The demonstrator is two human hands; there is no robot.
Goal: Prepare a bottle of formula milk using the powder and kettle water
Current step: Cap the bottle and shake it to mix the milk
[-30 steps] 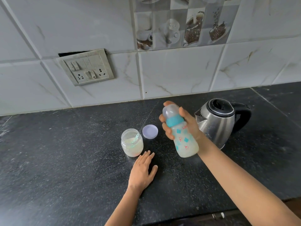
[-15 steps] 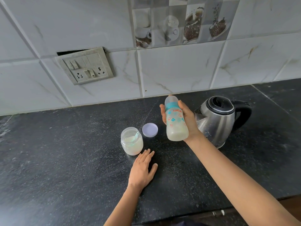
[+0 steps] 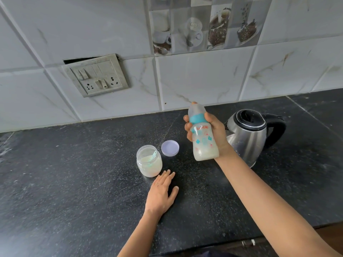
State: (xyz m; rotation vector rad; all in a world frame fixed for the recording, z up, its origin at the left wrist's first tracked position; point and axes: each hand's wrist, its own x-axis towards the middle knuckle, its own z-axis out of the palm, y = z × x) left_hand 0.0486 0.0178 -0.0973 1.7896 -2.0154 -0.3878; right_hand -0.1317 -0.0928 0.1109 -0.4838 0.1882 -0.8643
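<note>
My right hand (image 3: 215,133) grips a capped baby bottle (image 3: 203,140) with a teal collar, held above the counter and nearly upright, with white milk in its lower part. To its right stands a steel kettle (image 3: 248,140) with a black lid and handle. An open jar of white powder (image 3: 149,161) with a pale scoop inside sits left of the bottle, and its lilac lid (image 3: 170,148) lies beside it. Flat on the counter just in front of the jar lies my left hand (image 3: 162,191), fingers straight.
The dark speckled counter (image 3: 65,182) runs back to a tiled wall. A switch and socket plate (image 3: 96,76) is fixed to the wall at the back left. The counter's front edge (image 3: 232,240) runs along the bottom right.
The bottle in my right hand has gone from tilted to nearly upright and has moved up and down. My left hand has stayed flat on the counter.
</note>
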